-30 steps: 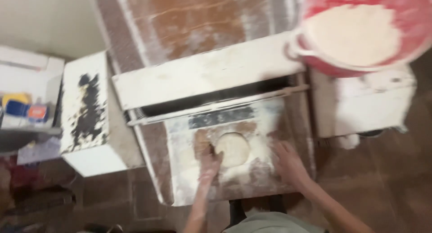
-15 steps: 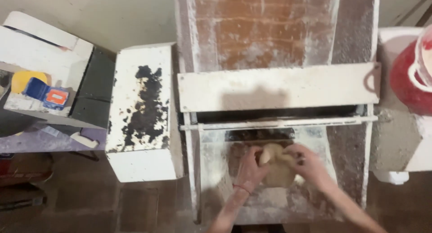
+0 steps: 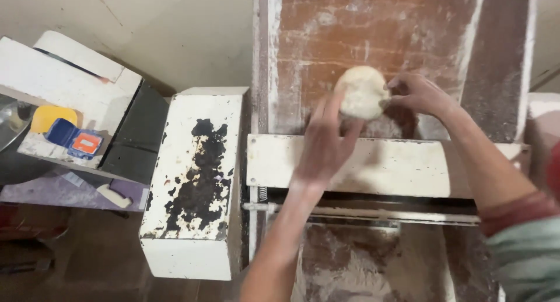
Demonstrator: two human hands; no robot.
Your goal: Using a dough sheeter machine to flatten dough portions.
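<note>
Both hands are up on the sloping, flour-dusted feed board of a dough-rolling machine, and between them sits a round, pale disc of dough. The left hand reaches up over the machine's cream-coloured front guard, fingers spread and loose, the fingertips touching the lower left edge of the dough disc rather than clamped around it. The right hand comes in from the right side, fingers curled, pinching the disc's right edge between thumb and fingertips. The dough lies flat against the reddish-brown board, just above the guard, near the middle of the board's width.

Below the guard a thin metal rod runs across the machine, and under that the lower tray is thick with loose flour. The right forearm wears a grey-green sleeve with a dark red cuff.

To the left of the machine stands a white box-shaped housing, its paint flaked away in big black patches. Further left is a low table with a white top, carrying a yellow object and a small blue box with an orange face. A pale wall rises behind all of it.
</note>
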